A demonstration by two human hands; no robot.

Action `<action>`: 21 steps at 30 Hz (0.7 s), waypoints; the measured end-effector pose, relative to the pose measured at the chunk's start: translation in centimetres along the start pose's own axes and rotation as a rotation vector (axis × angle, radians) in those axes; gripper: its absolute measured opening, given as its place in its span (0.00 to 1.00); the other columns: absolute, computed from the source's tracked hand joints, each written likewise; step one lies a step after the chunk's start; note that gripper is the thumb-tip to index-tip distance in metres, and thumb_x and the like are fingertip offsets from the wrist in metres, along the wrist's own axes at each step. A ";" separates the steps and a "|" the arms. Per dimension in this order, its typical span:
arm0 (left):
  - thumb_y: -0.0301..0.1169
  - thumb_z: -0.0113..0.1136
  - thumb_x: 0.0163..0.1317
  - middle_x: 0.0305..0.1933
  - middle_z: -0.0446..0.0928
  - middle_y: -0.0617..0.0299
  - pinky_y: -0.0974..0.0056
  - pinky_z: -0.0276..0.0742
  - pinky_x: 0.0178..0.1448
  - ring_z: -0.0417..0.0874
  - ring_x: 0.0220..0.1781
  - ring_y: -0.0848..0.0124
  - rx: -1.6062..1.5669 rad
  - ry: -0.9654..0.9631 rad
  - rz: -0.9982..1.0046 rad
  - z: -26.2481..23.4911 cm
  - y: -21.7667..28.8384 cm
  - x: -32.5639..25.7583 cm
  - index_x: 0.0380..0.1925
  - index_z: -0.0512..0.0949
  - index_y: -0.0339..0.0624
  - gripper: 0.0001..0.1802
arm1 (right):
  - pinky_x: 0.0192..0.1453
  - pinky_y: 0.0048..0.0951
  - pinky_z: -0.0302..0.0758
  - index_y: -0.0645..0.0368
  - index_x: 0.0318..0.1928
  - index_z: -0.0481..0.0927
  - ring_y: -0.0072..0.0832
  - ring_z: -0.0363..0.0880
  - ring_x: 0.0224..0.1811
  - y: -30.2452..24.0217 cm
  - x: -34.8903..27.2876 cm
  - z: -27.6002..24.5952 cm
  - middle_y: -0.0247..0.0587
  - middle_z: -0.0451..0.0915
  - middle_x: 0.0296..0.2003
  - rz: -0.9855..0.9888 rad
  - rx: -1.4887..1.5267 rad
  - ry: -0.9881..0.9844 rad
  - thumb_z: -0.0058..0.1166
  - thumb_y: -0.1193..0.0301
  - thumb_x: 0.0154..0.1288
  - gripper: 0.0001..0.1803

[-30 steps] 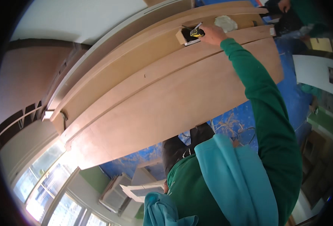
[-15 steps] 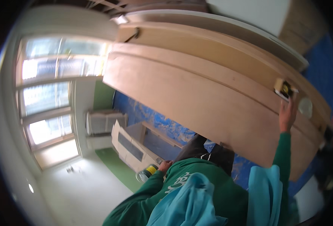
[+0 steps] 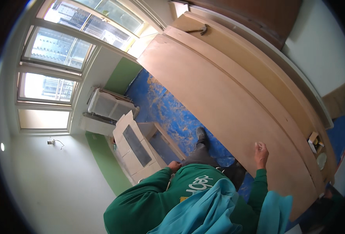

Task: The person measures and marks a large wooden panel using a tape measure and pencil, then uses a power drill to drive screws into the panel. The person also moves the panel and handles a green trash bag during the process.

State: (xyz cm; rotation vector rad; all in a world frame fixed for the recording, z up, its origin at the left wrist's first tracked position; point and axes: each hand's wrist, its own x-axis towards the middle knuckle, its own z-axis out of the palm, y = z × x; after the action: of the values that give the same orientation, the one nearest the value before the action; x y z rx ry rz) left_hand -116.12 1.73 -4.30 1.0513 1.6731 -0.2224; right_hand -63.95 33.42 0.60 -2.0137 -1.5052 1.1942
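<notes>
My right hand (image 3: 261, 155) is over the near part of a wide light-brown wooden panel (image 3: 215, 97). Its fingers are curled together, and whatever lies between them is too small to make out. A small open cardboard box (image 3: 315, 142) with dark and yellow contents sits on the far ledge of the panel stack, beyond that hand. Beside the box is a pale round disc (image 3: 321, 160). My left hand (image 3: 175, 166) is low at my hip against dark trousers, fingers curled; anything in it is hidden.
A hammer (image 3: 203, 29) lies at the panels' far end. Blue sheeting (image 3: 160, 101) with dust covers the floor. To the left are a cardboard piece with a dark rectangle (image 3: 136, 145), a wooden frame (image 3: 168, 138) and wrapped panels (image 3: 112, 104) beneath the windows.
My right hand has drawn back from the small box toward me, its fingers now curled. The view has turned. The green and yellow cylinder beside my left hand is no longer plainly seen.
</notes>
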 end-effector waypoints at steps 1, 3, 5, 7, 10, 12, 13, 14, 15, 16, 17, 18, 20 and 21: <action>0.34 0.63 0.66 0.51 0.86 0.41 0.51 0.87 0.58 0.89 0.50 0.48 -0.148 0.024 -0.089 -1.8 -1.7 0.6 0.53 0.83 0.34 0.19 | 0.57 0.42 0.84 0.66 0.58 0.83 0.45 0.90 0.50 -1.5 1.5 1.1 0.57 0.89 0.48 0.003 0.000 0.038 0.61 0.54 0.78 0.26; 0.40 0.62 0.73 0.49 0.87 0.45 0.50 0.87 0.53 0.90 0.48 0.51 -0.551 0.106 -0.229 -5.6 0.7 3.2 0.55 0.82 0.34 0.21 | 0.58 0.44 0.83 0.68 0.57 0.82 0.47 0.89 0.53 -4.1 2.0 -0.8 0.58 0.89 0.51 0.051 -0.141 0.094 0.58 0.51 0.79 0.28; 0.46 0.61 0.77 0.48 0.87 0.50 0.50 0.87 0.50 0.90 0.47 0.53 -0.927 0.303 -0.323 -13.0 2.2 2.5 0.57 0.81 0.35 0.24 | 0.60 0.45 0.82 0.67 0.55 0.82 0.52 0.88 0.55 -9.9 4.8 0.2 0.59 0.88 0.53 0.063 -0.182 0.140 0.57 0.50 0.80 0.28; 0.50 0.60 0.78 0.48 0.86 0.53 0.50 0.87 0.49 0.90 0.48 0.55 -1.030 0.366 -0.328 -16.3 0.1 1.3 0.58 0.80 0.36 0.26 | 0.61 0.48 0.82 0.70 0.60 0.80 0.54 0.86 0.57 -11.5 8.8 1.1 0.63 0.87 0.54 -0.010 -0.304 0.067 0.55 0.49 0.80 0.32; 0.46 0.63 0.76 0.44 0.86 0.54 0.56 0.85 0.45 0.89 0.43 0.61 -1.123 0.336 -0.338 -17.9 -3.7 0.9 0.58 0.80 0.37 0.24 | 0.65 0.52 0.79 0.72 0.64 0.78 0.60 0.83 0.60 -12.8 14.0 1.7 0.67 0.84 0.57 -0.077 -0.489 0.062 0.54 0.47 0.79 0.36; 0.46 0.63 0.76 0.45 0.85 0.54 0.55 0.85 0.46 0.89 0.44 0.59 -1.155 0.301 -0.429 -17.6 -6.1 0.2 0.56 0.80 0.37 0.23 | 0.68 0.52 0.77 0.69 0.67 0.77 0.59 0.81 0.64 -13.9 18.0 2.2 0.66 0.83 0.61 -0.011 -0.614 0.065 0.53 0.45 0.79 0.37; 0.46 0.63 0.76 0.45 0.84 0.54 0.54 0.85 0.46 0.88 0.44 0.59 -1.153 0.271 -0.473 -17.0 -6.9 -0.2 0.55 0.80 0.38 0.22 | 0.70 0.52 0.76 0.68 0.69 0.76 0.60 0.79 0.66 -13.9 19.8 2.5 0.67 0.81 0.62 -0.037 -0.632 0.119 0.54 0.44 0.78 0.38; 0.47 0.62 0.76 0.46 0.85 0.53 0.53 0.85 0.47 0.88 0.45 0.58 -1.132 0.236 -0.518 -16.0 -7.2 -0.7 0.57 0.80 0.38 0.23 | 0.73 0.52 0.74 0.68 0.71 0.74 0.60 0.78 0.68 -13.7 21.3 2.5 0.69 0.79 0.64 -0.053 -0.656 0.178 0.54 0.44 0.78 0.40; 0.47 0.62 0.76 0.48 0.85 0.52 0.52 0.85 0.48 0.88 0.45 0.58 -1.106 0.211 -0.565 -15.1 -7.6 -1.8 0.59 0.80 0.38 0.24 | 0.74 0.52 0.73 0.68 0.72 0.73 0.60 0.77 0.69 -14.2 22.7 2.8 0.69 0.78 0.65 -0.058 -0.662 0.200 0.54 0.44 0.78 0.41; 0.48 0.62 0.76 0.50 0.85 0.52 0.52 0.85 0.49 0.88 0.46 0.58 -1.041 0.149 -0.601 -14.3 -8.2 -3.0 0.60 0.80 0.38 0.25 | 0.75 0.52 0.72 0.67 0.74 0.71 0.60 0.75 0.70 -15.1 23.7 3.4 0.70 0.77 0.66 -0.072 -0.667 0.217 0.54 0.44 0.78 0.42; 0.48 0.62 0.76 0.52 0.85 0.51 0.51 0.85 0.49 0.87 0.46 0.58 -0.986 0.101 -0.640 -13.3 -8.6 -4.5 0.62 0.80 0.38 0.27 | 0.76 0.52 0.71 0.66 0.75 0.70 0.59 0.74 0.71 -17.7 24.3 4.0 0.67 0.76 0.68 -0.040 -0.692 0.159 0.54 0.43 0.78 0.42; 0.49 0.63 0.75 0.52 0.85 0.51 0.52 0.85 0.49 0.87 0.45 0.58 -0.949 0.074 -0.648 -13.3 -8.3 -5.5 0.62 0.80 0.37 0.28 | 0.77 0.53 0.70 0.65 0.76 0.69 0.57 0.73 0.73 -19.7 24.7 4.0 0.65 0.75 0.69 -0.014 -0.716 0.108 0.53 0.43 0.78 0.42; 0.50 0.66 0.73 0.50 0.86 0.51 0.53 0.85 0.50 0.87 0.44 0.60 -0.728 0.042 -0.459 -13.3 -10.3 -8.4 0.60 0.82 0.35 0.29 | 0.77 0.54 0.69 0.64 0.76 0.68 0.55 0.71 0.74 -19.4 26.4 4.0 0.62 0.74 0.71 -0.059 -0.779 0.146 0.52 0.43 0.78 0.42; 0.50 0.67 0.73 0.50 0.87 0.50 0.52 0.85 0.51 0.88 0.45 0.57 -0.664 0.071 -0.468 -14.2 -10.5 -8.4 0.59 0.83 0.35 0.28 | 0.77 0.54 0.69 0.64 0.77 0.68 0.54 0.71 0.75 -20.0 28.0 4.5 0.60 0.74 0.71 -0.096 -0.804 0.173 0.52 0.42 0.78 0.42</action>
State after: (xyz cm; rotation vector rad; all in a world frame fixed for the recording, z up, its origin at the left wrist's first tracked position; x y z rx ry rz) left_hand -133.43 -0.14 4.72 0.1714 1.8502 0.0763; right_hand -77.46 65.40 0.53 -2.3772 -2.1761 0.3583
